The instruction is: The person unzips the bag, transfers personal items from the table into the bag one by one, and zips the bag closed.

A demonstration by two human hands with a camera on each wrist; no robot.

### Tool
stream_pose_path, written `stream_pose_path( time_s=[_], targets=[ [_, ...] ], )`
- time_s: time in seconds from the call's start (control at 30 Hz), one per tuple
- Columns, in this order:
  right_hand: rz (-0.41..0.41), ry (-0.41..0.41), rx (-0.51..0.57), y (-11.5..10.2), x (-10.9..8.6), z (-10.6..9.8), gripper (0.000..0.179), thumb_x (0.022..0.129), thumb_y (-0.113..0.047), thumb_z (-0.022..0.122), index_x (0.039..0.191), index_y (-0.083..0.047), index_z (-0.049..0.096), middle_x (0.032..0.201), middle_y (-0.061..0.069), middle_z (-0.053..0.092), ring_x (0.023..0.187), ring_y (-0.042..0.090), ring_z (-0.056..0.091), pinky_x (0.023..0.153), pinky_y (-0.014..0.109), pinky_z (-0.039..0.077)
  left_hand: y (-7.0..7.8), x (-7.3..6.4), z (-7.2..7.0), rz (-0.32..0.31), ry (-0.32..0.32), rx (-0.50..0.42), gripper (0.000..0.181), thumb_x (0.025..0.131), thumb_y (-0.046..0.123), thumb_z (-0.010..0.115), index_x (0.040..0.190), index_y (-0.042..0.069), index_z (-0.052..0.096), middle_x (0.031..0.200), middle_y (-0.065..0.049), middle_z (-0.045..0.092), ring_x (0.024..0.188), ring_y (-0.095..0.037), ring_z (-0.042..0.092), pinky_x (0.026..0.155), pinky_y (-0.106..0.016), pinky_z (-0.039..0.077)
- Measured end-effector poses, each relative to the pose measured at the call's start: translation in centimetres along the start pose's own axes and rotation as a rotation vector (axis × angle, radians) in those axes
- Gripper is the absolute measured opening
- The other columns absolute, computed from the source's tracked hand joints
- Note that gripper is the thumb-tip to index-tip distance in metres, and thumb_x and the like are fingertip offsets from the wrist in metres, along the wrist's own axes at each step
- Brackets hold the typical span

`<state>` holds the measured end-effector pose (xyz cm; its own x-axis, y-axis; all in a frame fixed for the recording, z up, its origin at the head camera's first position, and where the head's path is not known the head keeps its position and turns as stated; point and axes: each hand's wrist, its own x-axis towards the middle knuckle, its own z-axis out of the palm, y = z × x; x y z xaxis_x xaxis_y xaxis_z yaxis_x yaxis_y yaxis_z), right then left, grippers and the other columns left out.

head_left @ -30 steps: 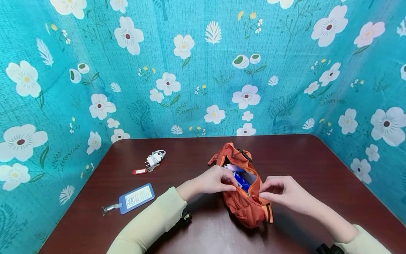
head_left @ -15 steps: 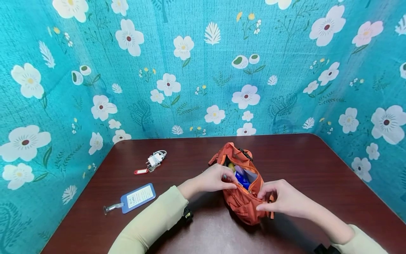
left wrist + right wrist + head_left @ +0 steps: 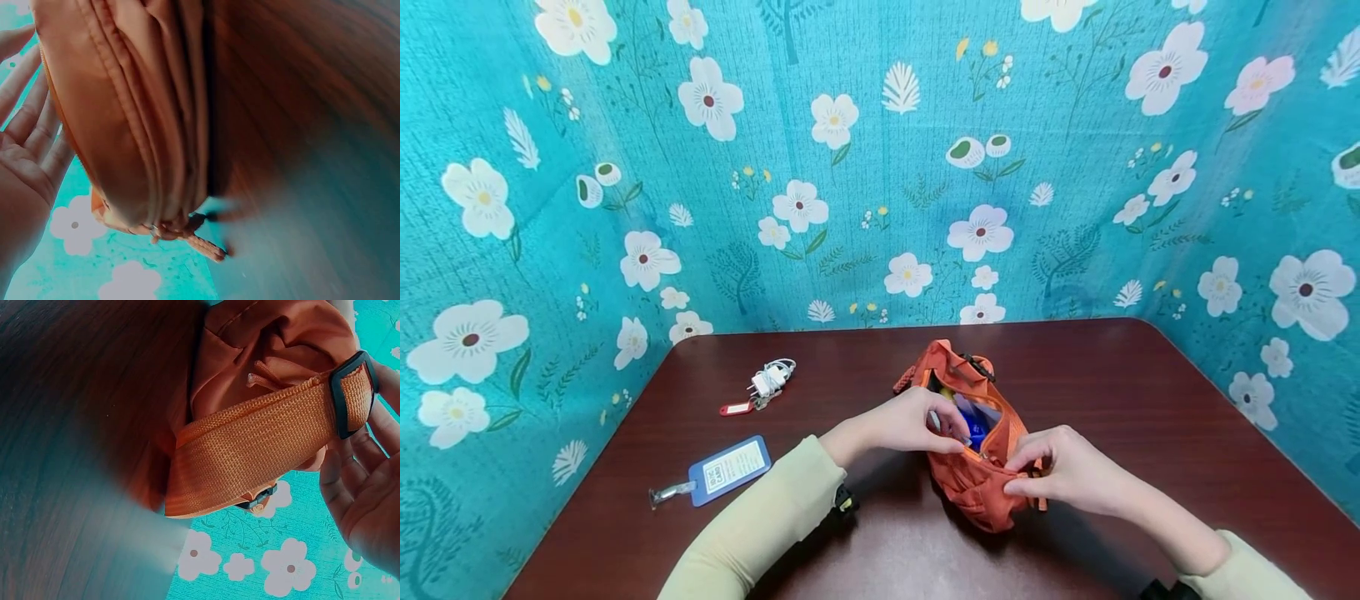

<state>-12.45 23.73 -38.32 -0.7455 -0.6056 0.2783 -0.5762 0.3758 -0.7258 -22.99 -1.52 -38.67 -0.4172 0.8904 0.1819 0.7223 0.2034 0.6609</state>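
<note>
An orange-red fabric bag (image 3: 976, 500) lies on the table with its zipped mouth open. Inside it show a blue packet (image 3: 976, 427), something pale and something yellowish, partly hidden by the left hand. My left hand (image 3: 917, 421) pinches the near-left edge of the mouth between thumb and fingers. At the right end of the zip, my right hand (image 3: 1071, 468) pinches the bag's fabric. The left wrist view shows the bag's folded side (image 3: 119, 106) beside the hand. In the right wrist view, a woven orange strap (image 3: 256, 444) with a black buckle (image 3: 340, 400) hangs near the fingers.
On the left of the dark wooden table (image 3: 850, 358) lie a white charger (image 3: 770, 379) with its cable, keys with a red tag (image 3: 736, 409), and a blue card holder (image 3: 730, 471) with a clip. A floral teal cloth (image 3: 880, 167) stands behind.
My right hand has shifted from the bag's right end slightly left and down along its near side, now gripping fabric there. The left hand keeps its hold on the mouth's edge.
</note>
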Motion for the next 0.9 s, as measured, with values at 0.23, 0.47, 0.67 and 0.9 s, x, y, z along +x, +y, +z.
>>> stream_pose_path(
  time_s=[0.23,0.47,0.67,0.9],
  targets=[
    [-0.034,0.006,-0.006,0.2,0.0,0.1,0.008,0.082,-0.022,0.078,0.089,-0.017,0.078,0.074,-0.011,0.063,0.055,0.004,0.056,0.051,0.023,0.046,0.9,1.0,0.3,0.084,0.000,-0.018,0.015,0.088,0.019,0.074,0.101,0.013,0.075,0.087,0.012,0.064,0.075,0.000,0.056,0.069,-0.020,0.051],
    [-0.079,0.009,-0.044,0.2,0.2,0.1,0.008,0.082,-0.021,0.078,0.089,-0.018,0.078,0.073,-0.013,0.063,0.057,0.002,0.054,0.049,0.021,0.043,1.2,1.3,0.5,0.103,-0.068,-0.009,0.015,0.088,0.017,0.073,0.102,0.012,0.076,0.078,0.010,0.060,0.068,-0.001,0.053,0.062,-0.019,0.048],
    [-0.100,-0.001,-0.045,0.3,0.4,0.2,0.006,0.082,-0.018,0.078,0.088,-0.017,0.077,0.073,-0.012,0.063,0.052,0.001,0.054,0.048,0.020,0.044,1.3,1.1,0.6,0.083,-0.101,-0.011,0.010,0.088,0.019,0.074,0.094,0.012,0.077,0.074,0.008,0.058,0.067,-0.002,0.052,0.060,-0.018,0.046],
    [-0.128,-0.002,-0.094,0.3,0.6,0.1,0.007,0.081,-0.021,0.078,0.088,-0.019,0.077,0.072,-0.014,0.061,0.051,-0.003,0.052,0.050,0.018,0.043,1.3,1.1,0.7,0.053,-0.129,0.027,0.011,0.088,0.024,0.074,0.093,0.015,0.078,0.075,0.010,0.057,0.068,0.000,0.052,0.061,-0.017,0.046]
  ],
)
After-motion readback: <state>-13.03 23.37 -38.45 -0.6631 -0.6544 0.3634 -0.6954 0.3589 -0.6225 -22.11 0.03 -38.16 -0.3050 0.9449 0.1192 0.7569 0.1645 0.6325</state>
